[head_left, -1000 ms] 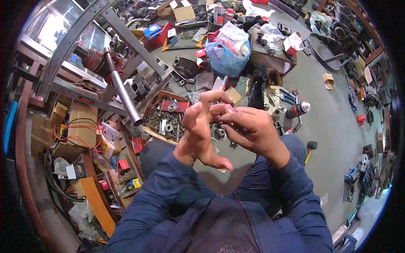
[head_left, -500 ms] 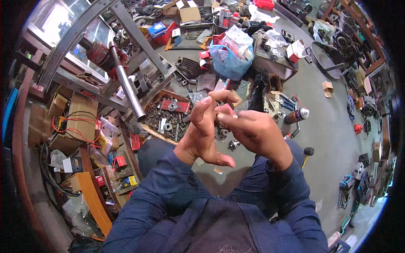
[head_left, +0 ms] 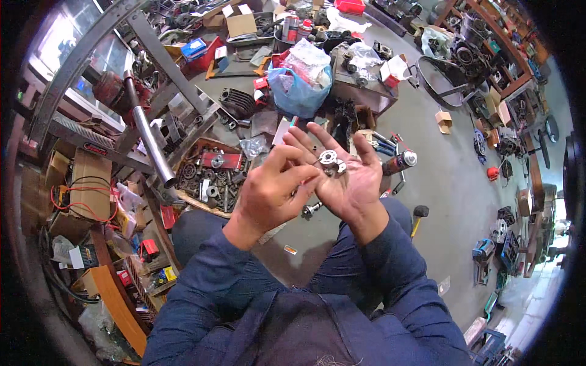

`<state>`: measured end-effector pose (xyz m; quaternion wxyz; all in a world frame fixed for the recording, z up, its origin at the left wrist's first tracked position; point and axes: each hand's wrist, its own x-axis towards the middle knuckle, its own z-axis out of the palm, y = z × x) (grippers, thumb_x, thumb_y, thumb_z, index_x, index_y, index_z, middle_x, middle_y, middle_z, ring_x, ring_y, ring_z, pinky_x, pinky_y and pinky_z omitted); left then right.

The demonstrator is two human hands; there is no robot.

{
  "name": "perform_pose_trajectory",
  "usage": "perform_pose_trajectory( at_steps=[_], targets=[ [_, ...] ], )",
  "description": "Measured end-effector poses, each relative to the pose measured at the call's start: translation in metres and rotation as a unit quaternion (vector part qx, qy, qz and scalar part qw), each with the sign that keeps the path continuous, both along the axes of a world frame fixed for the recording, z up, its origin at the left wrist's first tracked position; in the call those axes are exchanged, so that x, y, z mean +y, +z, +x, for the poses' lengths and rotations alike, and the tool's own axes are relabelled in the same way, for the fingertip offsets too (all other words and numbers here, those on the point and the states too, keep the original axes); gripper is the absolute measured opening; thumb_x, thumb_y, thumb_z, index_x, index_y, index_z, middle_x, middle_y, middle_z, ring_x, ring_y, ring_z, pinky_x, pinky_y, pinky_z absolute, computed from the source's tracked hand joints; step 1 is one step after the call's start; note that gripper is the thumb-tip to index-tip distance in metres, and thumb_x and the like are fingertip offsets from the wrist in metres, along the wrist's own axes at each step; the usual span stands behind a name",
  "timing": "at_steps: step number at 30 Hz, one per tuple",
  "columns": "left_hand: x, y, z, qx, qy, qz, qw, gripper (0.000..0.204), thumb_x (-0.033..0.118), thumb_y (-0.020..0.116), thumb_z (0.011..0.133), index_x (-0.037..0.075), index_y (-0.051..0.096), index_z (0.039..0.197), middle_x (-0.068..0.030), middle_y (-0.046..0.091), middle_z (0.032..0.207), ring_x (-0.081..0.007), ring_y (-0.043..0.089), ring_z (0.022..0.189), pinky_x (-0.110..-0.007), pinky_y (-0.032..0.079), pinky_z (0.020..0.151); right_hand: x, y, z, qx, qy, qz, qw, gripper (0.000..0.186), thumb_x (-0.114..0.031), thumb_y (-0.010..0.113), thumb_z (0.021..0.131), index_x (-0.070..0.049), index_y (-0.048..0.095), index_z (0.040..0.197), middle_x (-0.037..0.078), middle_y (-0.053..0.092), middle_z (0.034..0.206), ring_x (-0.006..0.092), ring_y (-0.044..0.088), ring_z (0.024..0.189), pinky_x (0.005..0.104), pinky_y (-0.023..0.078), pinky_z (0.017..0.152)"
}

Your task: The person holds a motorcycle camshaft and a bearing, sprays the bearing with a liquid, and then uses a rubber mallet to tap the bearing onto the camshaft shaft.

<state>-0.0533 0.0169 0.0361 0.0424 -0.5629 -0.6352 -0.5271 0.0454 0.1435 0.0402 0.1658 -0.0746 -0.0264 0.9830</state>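
My right hand (head_left: pixel 351 192) is turned palm up, its fingers spread. Small shiny metal parts (head_left: pixel 328 157) lie on it, among them a ring-shaped piece with holes and a curved piece. Just to the left, my left hand (head_left: pixel 271 189) has its thumb and forefinger pinched together beside the right palm. Whatever that pinch may hold is too small or hidden to name. Behind the hands, a shallow wooden tray (head_left: pixel 183 194) contains gears, bolts and a red metal part (head_left: pixel 221 160).
A blue plastic bag (head_left: pixel 299 91) stands ahead, stuffed full. At left rises a press frame with a long steel tube (head_left: pixel 149 143). To the right are a spray can (head_left: pixel 400 161) and a mallet (head_left: pixel 420 213) on the floor. A small shaft part (head_left: pixel 311 210) lies between my knees.
My right hand has turned from a pinch to palm up, showing the metal parts. My left hand has gone from spread fingers to a pinch. The view has shifted to the right.
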Motion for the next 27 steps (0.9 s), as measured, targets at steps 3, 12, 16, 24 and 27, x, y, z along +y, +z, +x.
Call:
perform_pose_trajectory(
  at_steps=[3, 12, 16, 24, 27],
  targets=[
    [0.002, 0.001, 0.003, 0.029, 0.002, -0.039, 0.999, 0.017, 0.014, 0.081, 0.076, 0.006, 0.071, 0.087, -0.0066, 0.059, 0.095, -0.0213, 0.065, 0.071, -0.034, 0.054, 0.062, -0.005, -0.004, 0.001, 0.024, 0.012, 0.026, 0.999, 0.067, -0.047, 0.046, 0.097, 0.005, 0.043, 0.139, 0.031, 0.045, 0.143, 0.0432, 0.042, 0.137, 0.0531, 0.032, 0.117],
    [0.000, 0.006, 0.005, 0.039, 0.043, -0.096, 0.994, 0.026, 0.025, 0.084, 0.074, 0.006, 0.073, 0.089, -0.0068, 0.058, 0.094, -0.0233, 0.065, 0.079, -0.035, 0.054, 0.066, -0.011, -0.011, -0.003, 0.043, -0.006, 0.065, 0.997, 0.078, -0.050, 0.047, 0.095, 0.007, 0.033, 0.147, 0.030, 0.037, 0.151, 0.0418, 0.036, 0.142, 0.0504, 0.025, 0.121],
    [0.003, 0.002, 0.004, 0.023, 0.043, -0.086, 0.995, 0.021, 0.019, 0.081, 0.076, 0.006, 0.074, 0.090, -0.0074, 0.059, 0.095, -0.0245, 0.066, 0.079, -0.036, 0.055, 0.066, -0.012, -0.011, -0.003, 0.035, -0.011, 0.079, 0.996, 0.072, -0.048, 0.043, 0.097, 0.007, 0.039, 0.143, 0.027, 0.043, 0.148, 0.0399, 0.039, 0.141, 0.0494, 0.027, 0.120],
    [0.003, -0.003, 0.003, 0.030, 0.043, -0.100, 0.994, 0.017, 0.015, 0.078, 0.078, 0.005, 0.072, 0.090, -0.0093, 0.060, 0.097, -0.0283, 0.067, 0.080, -0.037, 0.055, 0.067, -0.009, -0.014, -0.005, 0.024, -0.024, 0.068, 0.997, 0.064, -0.042, 0.044, 0.098, 0.007, 0.045, 0.140, 0.027, 0.049, 0.142, 0.0391, 0.044, 0.137, 0.0482, 0.030, 0.119],
    [0.003, 0.000, 0.004, 0.002, 0.034, -0.107, 0.994, 0.016, 0.014, 0.076, 0.080, 0.004, 0.072, 0.092, -0.0102, 0.060, 0.098, -0.0292, 0.067, 0.079, -0.038, 0.055, 0.067, -0.009, -0.013, -0.003, 0.028, -0.023, 0.063, 0.997, 0.064, -0.041, 0.045, 0.097, 0.007, 0.046, 0.139, 0.027, 0.049, 0.142, 0.0392, 0.044, 0.137, 0.0484, 0.030, 0.119]
  ],
)
